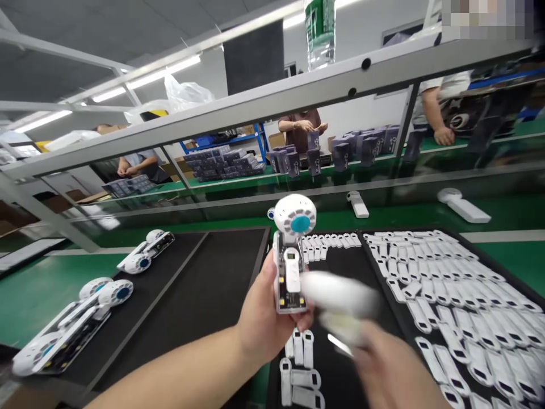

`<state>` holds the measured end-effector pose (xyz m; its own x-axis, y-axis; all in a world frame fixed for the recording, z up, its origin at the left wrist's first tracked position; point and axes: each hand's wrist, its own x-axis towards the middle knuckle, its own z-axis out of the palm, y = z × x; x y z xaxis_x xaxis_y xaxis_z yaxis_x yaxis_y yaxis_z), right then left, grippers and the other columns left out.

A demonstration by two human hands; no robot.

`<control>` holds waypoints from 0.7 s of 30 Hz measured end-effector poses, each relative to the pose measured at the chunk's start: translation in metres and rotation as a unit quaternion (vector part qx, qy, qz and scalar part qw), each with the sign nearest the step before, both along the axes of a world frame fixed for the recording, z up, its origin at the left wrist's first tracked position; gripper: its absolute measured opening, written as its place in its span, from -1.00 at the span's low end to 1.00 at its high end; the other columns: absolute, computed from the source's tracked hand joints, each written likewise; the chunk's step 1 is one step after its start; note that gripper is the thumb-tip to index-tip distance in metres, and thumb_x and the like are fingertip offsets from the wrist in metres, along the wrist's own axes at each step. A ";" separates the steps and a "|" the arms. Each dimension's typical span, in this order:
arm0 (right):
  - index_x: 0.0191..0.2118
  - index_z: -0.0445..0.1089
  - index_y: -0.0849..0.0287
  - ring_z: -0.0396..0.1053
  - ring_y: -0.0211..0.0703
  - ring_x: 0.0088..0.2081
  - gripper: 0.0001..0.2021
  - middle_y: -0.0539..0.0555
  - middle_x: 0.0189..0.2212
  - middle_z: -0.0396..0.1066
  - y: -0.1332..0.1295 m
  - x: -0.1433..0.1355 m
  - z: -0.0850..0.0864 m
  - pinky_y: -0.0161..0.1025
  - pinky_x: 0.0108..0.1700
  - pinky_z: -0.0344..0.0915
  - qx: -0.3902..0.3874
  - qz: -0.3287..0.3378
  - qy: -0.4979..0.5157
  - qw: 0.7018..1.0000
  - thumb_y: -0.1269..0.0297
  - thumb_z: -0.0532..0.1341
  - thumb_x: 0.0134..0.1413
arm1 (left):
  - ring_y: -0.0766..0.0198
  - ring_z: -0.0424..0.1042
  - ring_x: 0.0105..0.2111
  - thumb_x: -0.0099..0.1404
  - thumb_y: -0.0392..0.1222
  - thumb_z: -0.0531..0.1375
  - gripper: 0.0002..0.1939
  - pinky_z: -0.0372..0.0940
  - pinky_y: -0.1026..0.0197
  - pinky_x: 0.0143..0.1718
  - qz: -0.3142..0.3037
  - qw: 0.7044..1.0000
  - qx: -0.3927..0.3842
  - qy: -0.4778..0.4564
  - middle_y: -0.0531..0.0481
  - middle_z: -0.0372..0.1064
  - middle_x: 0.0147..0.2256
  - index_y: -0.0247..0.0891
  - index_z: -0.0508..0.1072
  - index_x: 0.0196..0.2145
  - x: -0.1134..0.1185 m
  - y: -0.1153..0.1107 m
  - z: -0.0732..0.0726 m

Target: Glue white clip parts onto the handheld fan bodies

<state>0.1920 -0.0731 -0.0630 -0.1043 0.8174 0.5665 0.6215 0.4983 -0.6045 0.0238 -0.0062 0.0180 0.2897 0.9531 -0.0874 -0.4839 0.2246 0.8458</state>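
Note:
My left hand (266, 312) is wrapped round a white device (295, 216) with a round head, a blue centre and an exposed circuit board, held upright. A small white piece with a dark window lies against the board. Just to the right, my right hand (383, 352) is smeared by motion, its fingers at a blurred white part (340, 292). Whether that part touches the device cannot be told. Small white pieces (298, 346) with dark windows lie below the device, on a black tray.
On the right, a black tray bears rows of white pieces (443, 289). Several round-headed devices (80, 318) lie at the left. A metal rail (255, 105) crosses above the bench, with a bottle (320, 34) on it. Beyond, people work near dark boxes (366, 147).

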 end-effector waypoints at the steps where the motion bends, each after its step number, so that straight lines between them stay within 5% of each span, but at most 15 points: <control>1: -0.43 0.22 0.02 0.34 -0.20 -0.63 -0.61 -0.05 -0.61 0.35 -0.003 0.000 -0.004 -0.31 -0.59 0.22 -0.010 0.021 -0.013 1.000 0.07 -0.08 0.45 | 0.32 0.36 -0.56 0.10 0.28 0.30 -0.45 0.23 0.31 -0.62 0.021 1.000 -0.006 0.003 0.00 0.37 -0.43 -0.25 0.35 -0.24 -0.001 0.003 -0.003; 4: -0.38 0.25 0.03 0.38 -0.23 -0.60 -0.64 -0.06 -0.57 0.38 -0.006 0.011 -0.014 -0.35 -0.56 0.26 -0.014 0.040 -0.029 0.999 0.14 -0.08 0.46 | 0.34 0.33 -0.57 0.05 0.17 0.38 -0.50 0.19 0.33 -0.65 0.038 0.999 -0.037 0.008 0.02 0.37 -0.45 -0.28 0.37 -0.30 -0.007 0.011 -0.008; 8: -0.38 0.28 0.03 0.41 -0.17 -0.57 -0.66 -0.03 -0.56 0.40 0.006 0.045 -0.029 -0.29 -0.55 0.27 -0.031 -0.068 -0.076 0.994 0.12 -0.06 0.43 | 0.30 0.42 -0.46 -0.02 -0.29 0.41 -0.67 0.27 0.32 -0.57 -0.013 0.999 -0.035 0.025 -0.03 0.44 -0.35 -0.30 0.42 -0.28 -0.019 0.016 -0.005; 12: -0.46 0.27 0.03 0.41 -0.05 -0.58 -0.66 0.02 -0.58 0.38 0.024 0.072 -0.055 -0.17 -0.55 0.19 -0.085 -0.123 -0.217 0.965 0.09 -0.01 0.34 | 0.07 0.53 -0.19 -0.04 -0.40 0.40 -0.55 0.45 0.13 -0.28 -0.063 0.996 -0.044 0.042 -0.19 0.49 -0.10 -0.29 0.46 -0.15 -0.030 0.019 -0.003; 14: -0.47 0.28 0.05 0.41 -0.02 -0.55 -0.70 0.04 -0.56 0.37 0.027 0.076 -0.071 -0.15 -0.51 0.18 -0.092 -0.123 -0.268 0.951 0.14 0.01 0.29 | 0.08 0.52 -0.24 -0.11 -0.46 0.40 -0.45 0.47 0.08 -0.28 -0.076 0.995 -0.044 0.044 -0.14 0.50 -0.18 -0.26 0.45 -0.11 -0.033 0.020 -0.004; 17: -0.44 0.30 0.07 0.42 0.02 -0.47 -0.76 0.07 -0.53 0.37 0.026 0.075 -0.089 -0.14 -0.45 0.19 -0.080 -0.107 -0.319 0.938 0.23 0.04 0.26 | 0.23 0.45 -0.43 -0.08 -0.41 0.40 -0.48 0.43 0.15 -0.42 -0.063 0.995 -0.069 0.030 0.01 0.43 -0.38 -0.24 0.44 -0.12 -0.032 0.023 -0.007; 21: -0.44 0.30 0.07 0.39 -0.01 -0.48 -0.75 0.04 -0.54 0.36 0.025 0.071 -0.097 -0.16 -0.44 0.13 -0.073 -0.089 -0.353 0.929 0.22 0.07 0.29 | 0.28 0.35 -0.60 0.27 0.02 0.22 -0.70 0.31 0.22 -0.61 -0.034 0.987 -0.148 0.054 0.01 0.33 -0.49 -0.29 0.43 -0.20 -0.032 0.040 -0.012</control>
<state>0.2631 -0.0481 -0.1597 -0.2640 0.9200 0.2896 0.9530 0.2951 -0.0690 -0.0083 0.0334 0.0062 0.3249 0.8602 -0.3931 -0.3695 0.4981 0.7845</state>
